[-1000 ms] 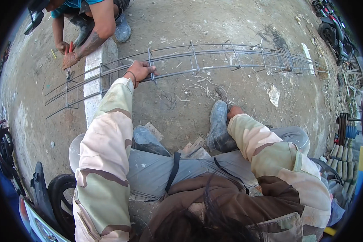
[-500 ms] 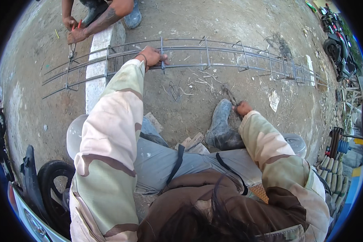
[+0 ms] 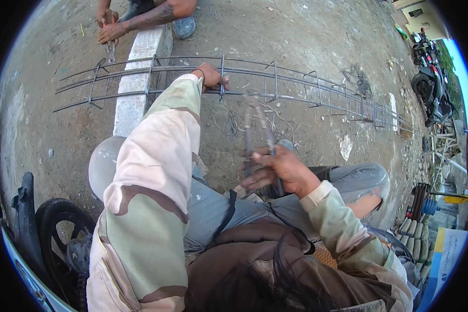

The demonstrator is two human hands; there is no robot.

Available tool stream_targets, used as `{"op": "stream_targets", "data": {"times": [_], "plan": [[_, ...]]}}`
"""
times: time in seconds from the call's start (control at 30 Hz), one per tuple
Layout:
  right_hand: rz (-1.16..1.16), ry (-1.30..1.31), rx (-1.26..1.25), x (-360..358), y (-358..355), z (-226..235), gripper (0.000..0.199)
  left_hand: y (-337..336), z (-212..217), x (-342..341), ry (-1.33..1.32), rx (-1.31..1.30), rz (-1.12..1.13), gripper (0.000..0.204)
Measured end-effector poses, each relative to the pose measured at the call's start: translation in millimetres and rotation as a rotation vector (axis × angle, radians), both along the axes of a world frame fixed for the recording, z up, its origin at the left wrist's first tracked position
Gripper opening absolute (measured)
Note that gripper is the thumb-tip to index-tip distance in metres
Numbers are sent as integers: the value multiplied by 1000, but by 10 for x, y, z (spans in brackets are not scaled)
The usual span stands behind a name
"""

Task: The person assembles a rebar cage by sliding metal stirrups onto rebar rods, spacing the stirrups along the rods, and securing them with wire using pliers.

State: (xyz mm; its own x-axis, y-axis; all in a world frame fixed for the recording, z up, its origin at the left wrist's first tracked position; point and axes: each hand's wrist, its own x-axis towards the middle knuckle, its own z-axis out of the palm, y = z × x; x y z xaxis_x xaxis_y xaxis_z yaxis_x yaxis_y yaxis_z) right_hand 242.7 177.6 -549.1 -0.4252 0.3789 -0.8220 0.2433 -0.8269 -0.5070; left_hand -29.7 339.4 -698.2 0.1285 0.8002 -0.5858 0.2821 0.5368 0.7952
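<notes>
A long rebar cage of steel bars and square stirrups lies across the concrete ground. My left hand reaches forward and grips one of its bars beside a stirrup. My right hand is raised in front of my knees and holds a pair of metal pincers by the handles, jaws pointing up toward the cage. Thin tie wire scraps lie on the ground below the cage.
Another person's hands work at the cage's far left end, near a white concrete curb. A tyre sits at my lower left. Motorbikes stand at the far right, with stacked materials beside them.
My right hand rose from the ground by my shoe and now holds the pincers up. My left hand stayed on the cage. The view shifted, so the cage sits lower in the picture.
</notes>
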Motion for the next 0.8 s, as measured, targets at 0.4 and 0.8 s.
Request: {"op": "stream_targets", "data": {"times": [0.4, 0.8], "plan": [[-90, 27, -88, -543, -106, -593, 43, 25, 171, 157, 380, 43, -196, 18], [-85, 128, -42, -614, -166, -514, 40, 101, 0, 74, 364, 108, -308, 20]]}}
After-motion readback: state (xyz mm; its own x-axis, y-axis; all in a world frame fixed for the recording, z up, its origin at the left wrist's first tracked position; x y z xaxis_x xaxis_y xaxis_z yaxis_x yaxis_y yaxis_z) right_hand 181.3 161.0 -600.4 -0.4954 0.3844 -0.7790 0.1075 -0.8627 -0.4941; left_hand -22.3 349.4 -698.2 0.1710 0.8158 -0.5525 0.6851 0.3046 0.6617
